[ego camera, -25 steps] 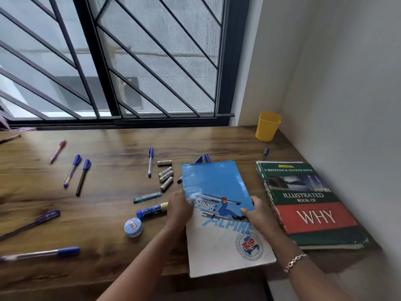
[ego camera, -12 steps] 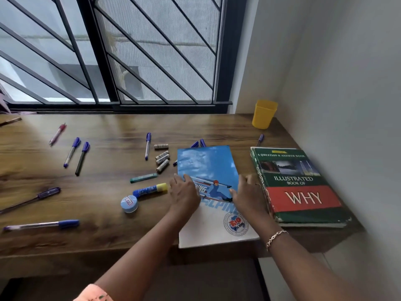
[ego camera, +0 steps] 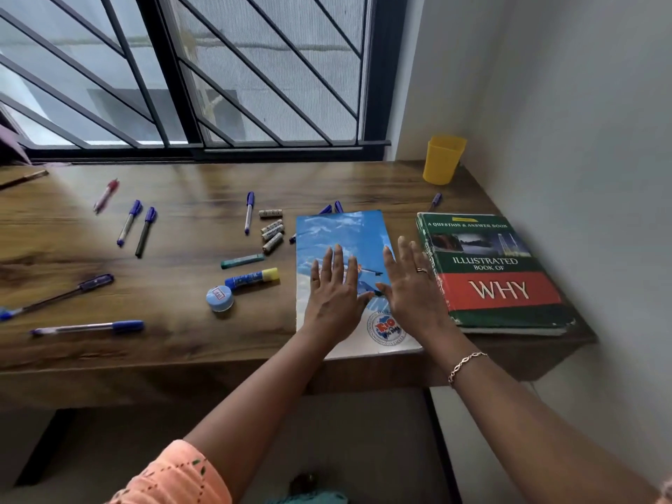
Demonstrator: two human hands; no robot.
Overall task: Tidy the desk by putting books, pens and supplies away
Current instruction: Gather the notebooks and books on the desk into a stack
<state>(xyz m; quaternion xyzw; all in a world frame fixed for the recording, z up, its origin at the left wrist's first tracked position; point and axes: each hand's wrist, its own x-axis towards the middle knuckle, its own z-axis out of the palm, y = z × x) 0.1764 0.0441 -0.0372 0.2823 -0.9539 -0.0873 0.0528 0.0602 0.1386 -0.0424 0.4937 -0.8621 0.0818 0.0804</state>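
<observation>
Daylight from the window (ego camera: 218, 74) glares on the desk (ego camera: 182, 183); edges seem blurred.

We see a wooden desk (ego camera: 189, 352); behind it a barred window (ego camera: 254, 78) admits daylight, and right of it stands a grey wall (ego camera: 582, 121).

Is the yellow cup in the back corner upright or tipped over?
Upright: the yellow cup stands on its base on the desk, with its open mouth facing up.
</observation>
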